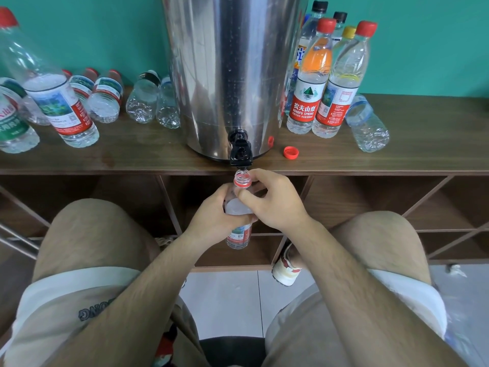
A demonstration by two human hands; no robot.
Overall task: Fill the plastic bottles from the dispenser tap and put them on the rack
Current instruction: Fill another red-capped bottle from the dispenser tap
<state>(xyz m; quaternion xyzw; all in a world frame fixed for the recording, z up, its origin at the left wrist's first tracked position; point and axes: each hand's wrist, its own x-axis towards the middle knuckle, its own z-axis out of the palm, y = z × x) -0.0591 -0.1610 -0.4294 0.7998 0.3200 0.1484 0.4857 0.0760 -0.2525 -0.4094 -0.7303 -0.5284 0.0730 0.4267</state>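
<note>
An uncapped plastic bottle (236, 208) is held upright just below the black tap (240, 152), its open mouth with the red neck ring almost meeting the spout. The left hand (209, 219) wraps round the bottle's body from the 9 o'clock side, fingers curled tight about it. The right hand (275, 201) comes in from 3 o'clock and grips the bottle's shoulder just under the neck, thumb laid across the front and fingers curled behind. The bottle's labelled lower part shows beneath both hands. The tap juts from the foot of a tall steel dispenser (232, 75) that stands at 12 o'clock on the wooden table (410, 160). A loose red cap (291, 152) lies on the table at about 2 o'clock from the tap. Further out that way, a cluster of capped upright bottles (308, 83) stands close against the dispenser's side, and one clear bottle (366, 125) lies on its side beyond them. At 10 o'clock from the tap, several more bottles lie tipped over (60, 102) along the table. Under the table edge, behind the hands, are the open wooden compartments of the rack (344, 205).
</note>
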